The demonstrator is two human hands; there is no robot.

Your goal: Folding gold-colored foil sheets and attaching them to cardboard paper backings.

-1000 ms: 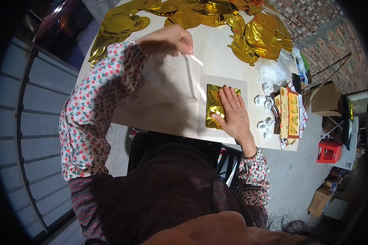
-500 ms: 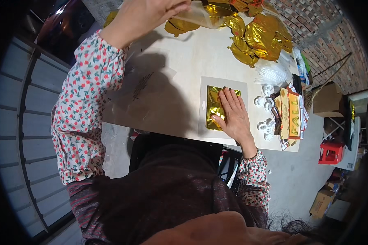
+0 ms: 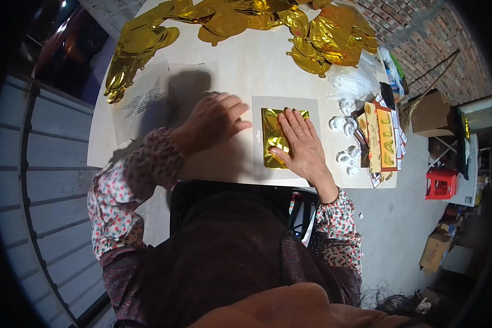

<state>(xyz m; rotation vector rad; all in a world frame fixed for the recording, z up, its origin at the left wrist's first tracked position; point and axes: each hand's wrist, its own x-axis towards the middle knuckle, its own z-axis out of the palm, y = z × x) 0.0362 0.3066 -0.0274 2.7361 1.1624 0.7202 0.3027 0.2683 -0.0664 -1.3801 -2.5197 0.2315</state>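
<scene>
**Right hand (image 3: 303,145) lay flat on folded gold foil (image 3: 270,131); left hand (image 3: 213,121) was half open**

The right palm covered the foil with straight fingers, gripping nothing. The left fingers were loosely bent, left of the grey card (image 3: 287,102), and I could see nothing in them. The pale table (image 3: 229,71) extended to both sides of the card. Beyond the card, loose gold foil pieces (image 3: 333,38) lay spread, seemingly not yet folded. A clear plastic sheet (image 3: 142,109) was well left of it. On the card itself, one foil was already a neat rectangle. Small whitish pieces (image 3: 344,158) lay right of the card.
</scene>
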